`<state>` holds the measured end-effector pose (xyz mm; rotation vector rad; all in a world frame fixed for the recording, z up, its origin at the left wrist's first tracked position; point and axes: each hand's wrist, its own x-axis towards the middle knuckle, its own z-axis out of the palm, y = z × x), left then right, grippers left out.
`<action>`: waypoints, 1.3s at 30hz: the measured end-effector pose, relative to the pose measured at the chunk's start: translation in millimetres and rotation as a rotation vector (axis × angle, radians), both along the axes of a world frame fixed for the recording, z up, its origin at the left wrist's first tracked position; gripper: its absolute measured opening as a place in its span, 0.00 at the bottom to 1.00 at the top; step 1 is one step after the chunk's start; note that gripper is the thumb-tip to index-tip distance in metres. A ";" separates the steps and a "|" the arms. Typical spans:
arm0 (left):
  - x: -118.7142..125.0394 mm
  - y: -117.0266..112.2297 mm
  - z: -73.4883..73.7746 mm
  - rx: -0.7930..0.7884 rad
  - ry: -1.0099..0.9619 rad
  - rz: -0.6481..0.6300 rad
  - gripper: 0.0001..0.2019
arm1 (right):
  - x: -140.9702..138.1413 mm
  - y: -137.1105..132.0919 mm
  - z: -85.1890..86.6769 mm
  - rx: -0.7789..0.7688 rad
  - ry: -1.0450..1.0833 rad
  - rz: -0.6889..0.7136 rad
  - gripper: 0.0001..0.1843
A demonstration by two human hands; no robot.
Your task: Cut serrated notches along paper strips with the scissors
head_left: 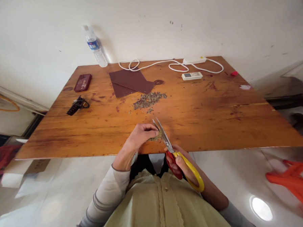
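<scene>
My left hand (143, 135) pinches a small greenish-tan piece (159, 134), perhaps dried leaf or paper, near the table's front edge. My right hand (178, 161) is closed round the scissors (188, 169), which have one yellow handle loop and one red. Their blades are parted and point away from me, with the held piece beside or between them; I cannot tell which. Some small greenish shreds (155, 138) lie under my left fingertips. Farther back on the table sits a loose heap of brownish-green shreds (149, 100).
Dark maroon sheets (126, 82) lie behind the heap. Around them are a phone (83, 82), a black hair clip (78, 105), a water bottle (96, 48), a white remote (192, 76) and a white power strip (194, 60) with its cord. An orange-red stool (292, 179) stands at right.
</scene>
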<state>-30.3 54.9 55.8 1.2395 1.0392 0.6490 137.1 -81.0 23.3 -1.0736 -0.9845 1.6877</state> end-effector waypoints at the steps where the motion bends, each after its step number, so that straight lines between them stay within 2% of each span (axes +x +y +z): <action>1: -0.1 0.3 0.0 -0.002 0.003 -0.005 0.05 | 0.1 -0.4 -0.1 -0.011 0.003 0.002 0.29; 11: 0.8 -0.5 2.7 -0.041 -0.010 -0.013 0.04 | 1.0 -2.8 -5.1 -0.056 -0.032 -0.014 0.30; 16: 0.9 -0.4 4.6 -0.053 -0.016 -0.008 0.04 | 3.0 -1.1 7.5 0.067 -0.167 -0.003 0.26; 19: -0.2 1.1 4.9 -0.059 0.017 -0.026 0.06 | 3.5 -0.8 10.1 0.098 -0.178 0.029 0.25; 25: -3.7 3.7 6.8 -0.034 0.118 -0.096 0.08 | 4.5 -3.0 -3.8 0.033 -0.115 0.011 0.26; 31: -3.8 2.5 7.4 -0.049 0.124 -0.079 0.10 | 1.8 -6.2 -15.2 -0.048 -0.062 -0.003 0.31; 39: -3.5 1.9 5.7 -0.066 0.129 -0.068 0.11 | 4.1 -4.1 1.7 0.071 -0.168 0.019 0.27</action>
